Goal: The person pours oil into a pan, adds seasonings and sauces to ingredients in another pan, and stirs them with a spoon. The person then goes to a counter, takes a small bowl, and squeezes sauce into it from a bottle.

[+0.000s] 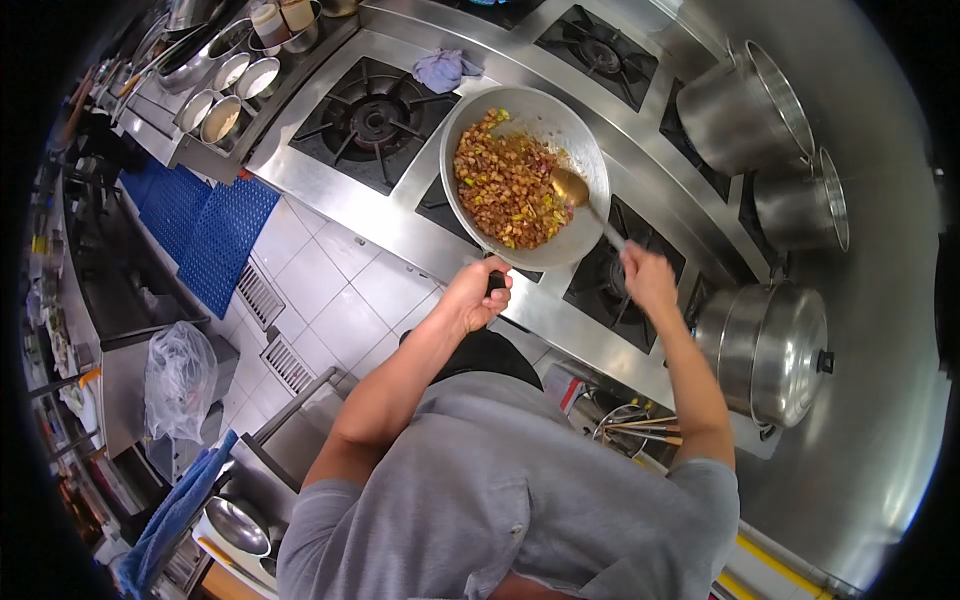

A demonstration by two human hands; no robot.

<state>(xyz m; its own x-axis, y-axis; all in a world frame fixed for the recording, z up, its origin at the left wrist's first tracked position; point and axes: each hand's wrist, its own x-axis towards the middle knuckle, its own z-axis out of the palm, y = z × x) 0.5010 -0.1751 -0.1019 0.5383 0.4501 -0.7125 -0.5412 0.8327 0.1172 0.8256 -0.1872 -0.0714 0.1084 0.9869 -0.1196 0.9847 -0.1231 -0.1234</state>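
Observation:
A wide metal frying pan (585, 235) sits over the front burners of the stove. Browned diced food with green and reddish bits (510, 185) fills much of it, mostly toward its left side. My left hand (480, 292) is wrapped round the pan's black handle at the near rim. In my right hand (648, 278) is the shaft of a large metal cooking spoon (572, 188), and its bowl rests among the food at the right of the pan. Part of the burner beneath the pan is hidden.
A purple cloth (446, 70) lies behind the left burner (375, 122). Tall steel pots (745, 115) and a lidded pot (790, 355) stand along the right. Small metal containers (222, 118) are at the upper left. A blue mat (228, 240) covers some floor.

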